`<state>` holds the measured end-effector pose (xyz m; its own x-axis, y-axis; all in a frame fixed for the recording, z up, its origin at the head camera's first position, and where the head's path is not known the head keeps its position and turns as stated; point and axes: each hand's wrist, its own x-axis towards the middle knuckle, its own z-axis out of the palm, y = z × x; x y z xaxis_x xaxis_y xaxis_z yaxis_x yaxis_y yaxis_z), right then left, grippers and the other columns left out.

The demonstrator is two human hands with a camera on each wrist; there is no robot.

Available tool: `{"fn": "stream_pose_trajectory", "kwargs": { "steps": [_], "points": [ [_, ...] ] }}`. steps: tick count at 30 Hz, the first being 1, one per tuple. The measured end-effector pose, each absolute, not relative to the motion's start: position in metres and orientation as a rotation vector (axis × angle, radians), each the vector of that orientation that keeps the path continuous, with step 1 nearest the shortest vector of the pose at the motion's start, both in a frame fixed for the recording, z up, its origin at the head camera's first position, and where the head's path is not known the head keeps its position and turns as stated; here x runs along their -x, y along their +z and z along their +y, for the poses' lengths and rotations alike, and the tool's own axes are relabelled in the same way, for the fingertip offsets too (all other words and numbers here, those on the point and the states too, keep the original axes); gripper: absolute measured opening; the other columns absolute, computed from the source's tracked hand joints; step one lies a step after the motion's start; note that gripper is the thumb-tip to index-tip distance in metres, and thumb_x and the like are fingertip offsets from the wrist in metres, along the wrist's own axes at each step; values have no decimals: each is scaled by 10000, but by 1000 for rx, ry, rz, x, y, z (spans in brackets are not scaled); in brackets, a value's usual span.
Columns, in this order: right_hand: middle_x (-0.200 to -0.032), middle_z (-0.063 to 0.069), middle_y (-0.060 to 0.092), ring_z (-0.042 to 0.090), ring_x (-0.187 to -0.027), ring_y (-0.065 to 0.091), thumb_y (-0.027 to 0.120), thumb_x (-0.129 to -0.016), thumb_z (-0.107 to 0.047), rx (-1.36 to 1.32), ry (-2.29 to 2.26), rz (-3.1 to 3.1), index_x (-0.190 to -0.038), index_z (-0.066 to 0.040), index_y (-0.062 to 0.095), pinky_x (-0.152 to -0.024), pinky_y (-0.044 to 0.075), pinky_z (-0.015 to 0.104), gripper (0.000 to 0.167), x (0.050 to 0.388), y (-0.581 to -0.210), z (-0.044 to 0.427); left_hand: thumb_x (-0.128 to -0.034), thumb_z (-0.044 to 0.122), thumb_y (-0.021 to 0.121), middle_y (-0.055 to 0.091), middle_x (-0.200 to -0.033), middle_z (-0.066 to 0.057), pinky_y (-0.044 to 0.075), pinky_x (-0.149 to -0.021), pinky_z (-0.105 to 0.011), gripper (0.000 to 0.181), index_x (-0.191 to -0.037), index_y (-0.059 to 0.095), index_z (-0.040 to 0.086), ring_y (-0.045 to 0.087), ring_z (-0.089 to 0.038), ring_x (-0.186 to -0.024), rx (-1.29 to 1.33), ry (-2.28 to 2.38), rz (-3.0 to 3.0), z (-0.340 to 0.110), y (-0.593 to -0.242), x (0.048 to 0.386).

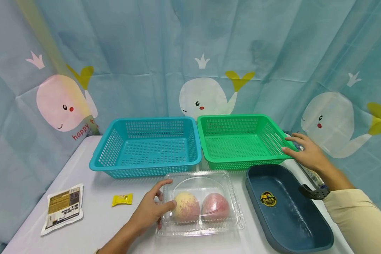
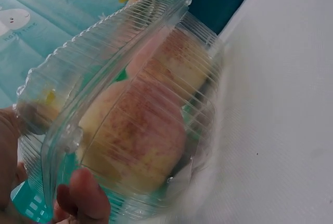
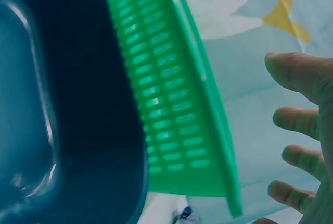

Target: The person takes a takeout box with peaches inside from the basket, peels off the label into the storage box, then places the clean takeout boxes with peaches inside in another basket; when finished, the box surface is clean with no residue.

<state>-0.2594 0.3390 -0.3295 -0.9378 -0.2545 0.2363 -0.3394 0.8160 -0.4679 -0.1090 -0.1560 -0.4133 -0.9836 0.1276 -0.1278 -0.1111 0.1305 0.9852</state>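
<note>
A clear plastic clamshell box holds two peaches, one yellow with pink speckles and one pink. My left hand grips the box by its left side, thumb over the lid and fingers at the edge. In the left wrist view the clear box fills the middle, with fingers at its side. My right hand is beside the right rim of the green basket. Its fingers are spread and stand apart from the basket wall in the right wrist view.
Left of the green basket stands a blue basket. A dark blue tray with a fruit label lies under my right forearm. A small yellow packet and a brown-and-white pouch lie at left. A patterned curtain hangs behind.
</note>
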Motion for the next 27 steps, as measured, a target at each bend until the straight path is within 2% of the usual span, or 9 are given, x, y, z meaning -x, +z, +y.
{"fn": "stream_pose_trajectory", "kwargs": {
  "steps": [6, 13, 15, 21, 27],
  "points": [
    [-1515, 318, 142, 612, -1303, 156, 591, -948, -390, -454, 730, -2924, -1400, 46, 436, -881, 200, 802, 647, 266, -338, 340, -815, 149, 767, 310, -977, -161, 454, -331, -319, 655, -1387, 450, 188, 347, -140, -411, -58, 1930, 2209, -158, -411, 111],
    [-1515, 337, 109, 624, -1292, 160, 546, -961, -422, -410, 698, -3003, -1416, 79, 386, -902, 201, 796, 696, 270, -353, 344, -744, -11, 742, 263, -989, -167, 443, -371, -273, 670, -1288, 364, 87, 476, -208, -592, -199, 1987, 2007, -166, -411, 117],
    [-1518, 333, 105, 625, -1287, 168, 522, -966, -444, -400, 683, -3031, -1423, 90, 365, -910, 207, 789, 720, 272, -356, 344, -721, -45, 734, 262, -980, -168, 461, -365, -278, 662, -1239, 338, 64, 501, -223, -600, -226, 2013, 1954, -168, -411, 118],
    [-1550, 290, 10, 624, -1298, 131, 468, -973, -482, -378, 713, -3091, -1452, 113, 272, -925, 188, 787, 789, 273, -359, 345, -715, -97, 698, 258, -972, -159, 466, -348, -269, 626, -1185, 318, 66, 485, -185, -533, -266, 2098, 1854, -171, -410, 115],
    [-1556, 267, -68, 614, -1317, 78, 459, -975, -483, -382, 759, -3107, -1468, 107, 224, -931, 163, 790, 804, 272, -359, 349, -735, -128, 669, 268, -990, -164, 479, -348, -272, 595, -1170, 311, 63, 500, -142, -494, -377, 2198, 1779, -174, -394, 108]
  ]
}}
